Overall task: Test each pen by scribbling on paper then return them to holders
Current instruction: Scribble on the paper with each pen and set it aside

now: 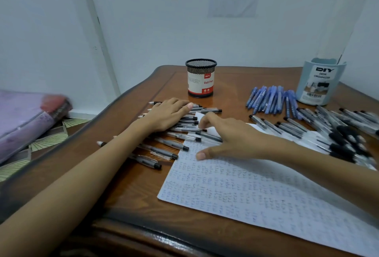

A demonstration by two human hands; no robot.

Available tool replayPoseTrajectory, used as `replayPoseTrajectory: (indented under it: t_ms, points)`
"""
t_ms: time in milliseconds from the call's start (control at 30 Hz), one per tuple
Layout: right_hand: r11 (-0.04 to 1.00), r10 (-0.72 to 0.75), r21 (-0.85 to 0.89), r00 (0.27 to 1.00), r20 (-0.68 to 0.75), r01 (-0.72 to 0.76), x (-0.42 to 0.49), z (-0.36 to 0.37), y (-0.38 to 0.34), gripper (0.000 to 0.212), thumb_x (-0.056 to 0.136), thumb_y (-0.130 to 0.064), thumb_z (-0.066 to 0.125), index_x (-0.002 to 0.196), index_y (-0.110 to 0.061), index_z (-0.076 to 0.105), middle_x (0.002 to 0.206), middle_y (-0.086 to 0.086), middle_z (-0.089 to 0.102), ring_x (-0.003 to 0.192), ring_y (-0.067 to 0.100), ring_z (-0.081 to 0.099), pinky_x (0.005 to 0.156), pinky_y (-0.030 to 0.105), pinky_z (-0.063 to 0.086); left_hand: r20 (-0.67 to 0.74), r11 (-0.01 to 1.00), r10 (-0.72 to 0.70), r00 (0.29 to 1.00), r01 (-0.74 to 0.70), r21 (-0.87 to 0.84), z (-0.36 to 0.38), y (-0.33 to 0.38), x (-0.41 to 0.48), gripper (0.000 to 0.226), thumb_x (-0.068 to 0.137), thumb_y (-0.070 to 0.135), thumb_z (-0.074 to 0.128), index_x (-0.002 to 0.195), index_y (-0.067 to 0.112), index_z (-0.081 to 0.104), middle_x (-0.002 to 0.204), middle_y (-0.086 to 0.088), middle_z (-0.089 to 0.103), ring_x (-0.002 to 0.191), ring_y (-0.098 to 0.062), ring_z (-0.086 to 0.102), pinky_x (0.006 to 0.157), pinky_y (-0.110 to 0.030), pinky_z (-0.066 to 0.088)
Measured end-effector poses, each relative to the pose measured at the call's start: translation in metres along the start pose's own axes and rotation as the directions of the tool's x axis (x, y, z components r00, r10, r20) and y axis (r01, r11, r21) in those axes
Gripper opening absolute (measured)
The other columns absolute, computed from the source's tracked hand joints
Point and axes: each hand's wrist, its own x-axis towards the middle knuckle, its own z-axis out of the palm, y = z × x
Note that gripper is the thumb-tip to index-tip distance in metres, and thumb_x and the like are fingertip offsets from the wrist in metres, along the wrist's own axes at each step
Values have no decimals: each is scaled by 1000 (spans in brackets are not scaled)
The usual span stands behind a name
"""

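Observation:
A row of clear black-tipped pens [164, 148] lies on the wooden table left of a large sheet of paper [256, 191] covered in small scribbles. My left hand [168, 115] rests flat on the far end of that row, fingers together. My right hand [229, 137] hovers over the paper's top left corner with fingers spread, its fingertips touching pens at the row's right edge. A black mesh pen holder [201, 78] stands empty-looking behind the hands. A pale blue desk organizer [320, 82] stands at the back right.
Blue pens [272, 100] lie fanned in front of the organizer. A big heap of black pens [332, 131] covers the paper's right side. Off the table's left edge lies a purple bundle [26, 119] on a patterned floor. White walls close the back.

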Motion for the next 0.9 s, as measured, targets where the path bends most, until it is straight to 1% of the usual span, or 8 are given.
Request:
replayPoseTrajectory:
  t_ms: [133,233,333,400,433,533,800,900]
  points:
    - [994,-1,112,999,-38,6,1,2,4,82,66,-61,67,129,-27,26,142,-9,46,122,16,47,94,29,39,-4,1000,4,1000,-4,11,1,-1,0,56,97,51,17,142,22,36,144,-3,39,133,-19,33,111,-47,23]
    - [991,-27,130,998,-51,34,-2,-5,4,82,67,-62,57,135,-28,25,139,-4,49,114,13,52,87,23,40,2,1000,6,1000,-7,15,1,0,-1,55,97,51,18,141,23,36,143,-4,39,132,-20,34,111,-47,23]
    - [937,-25,339,984,-178,85,-4,-12,6,54,86,-49,40,132,-23,32,116,6,63,75,-6,59,63,9,45,-2,999,8,1000,-8,33,2,1,-1,54,97,50,19,141,23,36,142,-5,39,132,-22,34,111,-48,23]
    - [833,48,546,973,-226,86,-4,-13,11,29,97,-35,36,121,-20,40,93,10,68,37,1,42,36,10,31,-3,999,0,1000,0,41,2,2,-1,54,97,50,19,141,23,36,142,-5,39,132,-23,33,111,-48,23]
    - [784,98,617,967,-237,71,-4,-13,14,22,98,-32,36,114,-18,41,86,11,68,32,4,32,31,15,26,-2,999,-1,1000,1,43,2,2,0,54,97,50,19,141,23,35,143,-5,39,132,-23,33,111,-49,23]
    - [723,186,690,955,-233,27,-3,-11,18,21,99,-33,36,108,-14,40,82,13,68,31,8,26,30,15,22,-4,999,2,1000,-2,40,2,2,-1,55,97,50,19,141,23,35,143,-5,39,132,-23,34,111,-48,23]
    - [658,199,753,967,-159,-12,-5,-11,19,22,93,-38,44,93,-16,38,75,14,66,32,10,27,30,14,23,-16,999,14,1000,-14,46,3,1,1,55,97,52,19,140,23,37,142,-4,40,131,-22,35,110,-49,25]
    - [694,157,719,984,-85,-49,-5,-13,17,25,89,-39,45,94,-15,39,72,12,65,33,11,28,29,16,23,-18,999,11,1000,-10,48,3,1,3,55,97,52,20,140,23,37,142,-5,40,132,-22,34,110,-48,25]
